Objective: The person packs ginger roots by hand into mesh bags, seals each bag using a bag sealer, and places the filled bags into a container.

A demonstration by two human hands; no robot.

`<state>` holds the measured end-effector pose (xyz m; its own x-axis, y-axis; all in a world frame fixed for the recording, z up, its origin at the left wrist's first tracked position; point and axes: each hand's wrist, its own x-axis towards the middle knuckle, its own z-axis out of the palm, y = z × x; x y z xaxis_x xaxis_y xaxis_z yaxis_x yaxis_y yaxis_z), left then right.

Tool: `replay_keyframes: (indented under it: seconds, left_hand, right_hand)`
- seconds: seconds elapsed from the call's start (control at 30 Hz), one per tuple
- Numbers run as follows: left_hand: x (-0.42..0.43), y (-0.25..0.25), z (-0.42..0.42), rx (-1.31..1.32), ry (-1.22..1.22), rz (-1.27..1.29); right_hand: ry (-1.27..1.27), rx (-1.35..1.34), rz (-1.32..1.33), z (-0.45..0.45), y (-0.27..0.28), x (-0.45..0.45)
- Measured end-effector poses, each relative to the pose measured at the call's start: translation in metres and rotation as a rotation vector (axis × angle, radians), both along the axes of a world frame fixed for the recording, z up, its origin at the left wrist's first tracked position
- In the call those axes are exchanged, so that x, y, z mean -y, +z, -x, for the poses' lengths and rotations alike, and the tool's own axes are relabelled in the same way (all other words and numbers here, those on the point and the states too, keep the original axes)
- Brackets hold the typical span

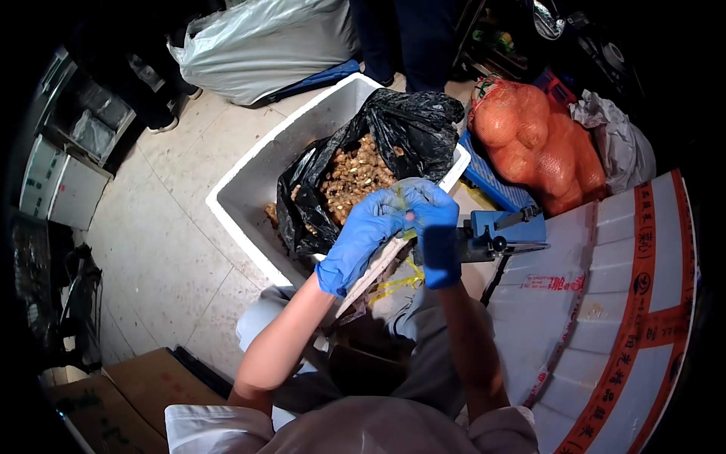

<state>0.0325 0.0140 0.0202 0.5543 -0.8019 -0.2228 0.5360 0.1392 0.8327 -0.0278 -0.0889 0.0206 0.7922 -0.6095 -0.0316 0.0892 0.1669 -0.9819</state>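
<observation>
Both my hands wear blue gloves and meet at the near edge of a white foam box. My left hand (367, 223) is closed, its fingertips against those of my right hand (436, 227), which is closed too. A small pinkish spot and what looks like thin clear film show between the fingers; I cannot make out what they pinch. Just beyond lies a heap of ginger (355, 175) in an open black plastic bag (412, 125), inside the foam box (240, 225). A blue metal device (495, 231), like a bag-neck sealer, stands close to my right hand.
Orange mesh sacks (522, 129) lie at the right behind a blue crate (491, 181). White boxes with red printed tape (643, 303) stand near right. A large white sack (265, 49) and other people's legs (412, 41) are at the back. A cardboard box (144, 386) sits near left.
</observation>
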Motion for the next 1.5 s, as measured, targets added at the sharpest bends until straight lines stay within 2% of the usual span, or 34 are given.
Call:
replay_keyframes:
  seconds: [0.13,0.23,0.27,0.3,0.33,0.4,0.47,0.53,0.6,0.67,0.73,0.8,0.83,0.87,0.9,0.93,0.97,1.03,1.2,1.27,1.5]
  left_hand:
    - [-0.001,-0.001,-0.003,-0.008,-0.042,0.015]
    - [-0.005,0.004,-0.006,-0.017,-0.067,-0.091]
    - [-0.007,0.003,-0.007,-0.076,-0.090,0.023]
    - [-0.009,0.004,-0.007,-0.134,-0.112,0.136]
    - [-0.010,0.007,-0.005,-0.133,-0.108,0.135]
    - [-0.008,0.014,-0.001,-0.334,-0.116,0.226]
    - [-0.007,0.007,-0.001,-0.333,-0.110,0.217]
    - [-0.009,0.011,-0.002,-0.381,-0.090,0.202]
    - [-0.009,0.012,-0.005,-0.364,-0.066,0.150]
    - [-0.006,0.002,-0.009,-0.233,0.092,0.098]
    - [-0.008,-0.002,-0.012,-0.255,0.091,0.096]
    - [-0.010,-0.005,-0.013,-0.245,0.107,0.153]
    - [-0.010,-0.003,-0.011,-0.246,0.106,0.151]
    - [-0.011,0.000,-0.007,-0.353,0.077,0.296]
    - [-0.012,0.004,-0.005,-0.460,0.045,0.440]
    - [-0.012,0.006,-0.005,-0.461,0.039,0.438]
    - [-0.013,0.007,-0.007,-0.493,0.003,0.438]
    - [-0.012,0.001,-0.009,-0.507,-0.047,0.475]
    - [-0.011,0.004,-0.007,-0.435,0.029,0.402]
    - [-0.012,0.007,-0.008,-0.165,-0.005,0.256]
    - [-0.007,0.006,-0.009,-0.265,0.037,0.167]
  right_hand:
    - [-0.097,-0.147,0.220,0.001,0.018,-0.005]
    - [-0.030,-0.044,0.318,-0.002,0.003,-0.002]
    - [-0.027,-0.044,0.319,-0.003,0.000,0.000]
    - [0.045,-0.031,0.201,-0.006,-0.002,0.002]
    - [0.117,-0.017,0.083,-0.007,-0.003,0.003]
    - [0.171,-0.036,-0.004,-0.008,-0.003,0.007]
    - [0.224,-0.053,-0.093,-0.010,-0.002,0.007]
    - [0.105,0.033,0.067,-0.012,0.002,0.007]
    - [0.066,0.041,0.063,-0.017,-0.007,0.011]
    - [-0.285,0.154,0.223,-0.024,-0.016,0.014]
    - [-0.321,0.119,0.255,-0.015,-0.015,0.016]
    - [0.203,0.071,0.104,-0.002,-0.007,0.016]
    - [0.290,-0.023,0.196,-0.002,-0.002,0.011]
    - [0.297,0.006,0.271,-0.007,-0.018,0.009]
    - [0.356,-0.028,0.206,-0.003,-0.003,0.007]
    - [0.415,-0.060,0.143,0.000,0.014,0.005]
    - [0.410,-0.060,0.143,0.001,0.016,0.006]
    - [0.416,-0.093,-0.023,0.004,0.019,0.009]
    - [0.354,-0.072,0.028,0.003,0.014,0.011]
    - [0.346,-0.098,0.066,0.001,0.013,0.010]
    - [0.329,-0.079,-0.034,0.005,0.017,0.017]
